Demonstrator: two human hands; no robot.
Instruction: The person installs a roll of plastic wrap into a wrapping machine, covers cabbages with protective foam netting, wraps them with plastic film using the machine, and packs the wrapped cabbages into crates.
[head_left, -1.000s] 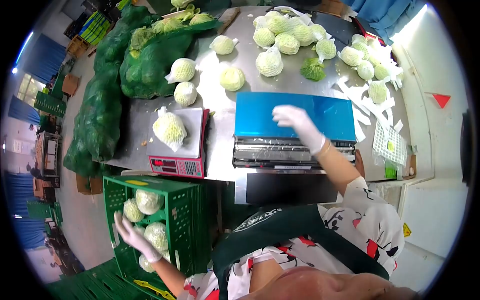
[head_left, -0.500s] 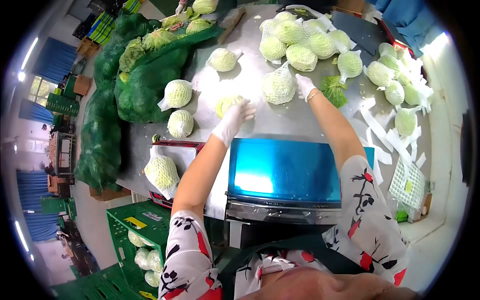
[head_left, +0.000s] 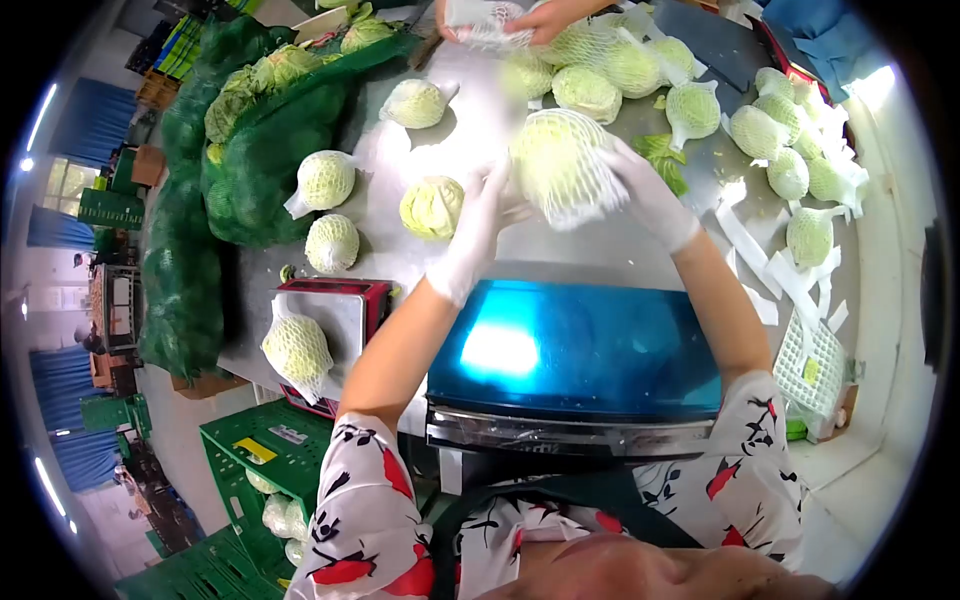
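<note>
A cabbage in a white foam net (head_left: 562,165) is in front of me, its loose net end hanging toward me. My right hand (head_left: 645,190), gloved in white, grips its right side. My left hand (head_left: 484,218), also gloved, is at its left with the fingers stretched; I cannot tell if they touch the net. Just left of that hand lies a bare cabbage (head_left: 432,207) on the metal table (head_left: 385,250). Below both hands is a wrapping machine with a shiny blue top (head_left: 590,345).
Netted cabbages (head_left: 326,180) lie at left, and one netted cabbage (head_left: 297,348) rests on a scale (head_left: 350,315). Green mesh sacks (head_left: 265,180) stand further left. More netted cabbages (head_left: 790,175) and foam strips (head_left: 750,245) are at right. Another person's hands (head_left: 545,20) hold a white net at the back.
My right hand has taken hold of the netted cabbage, now closer to me and tilted. My left hand has left the bare cabbage and moved toward it. Another person's hands have appeared at the back.
</note>
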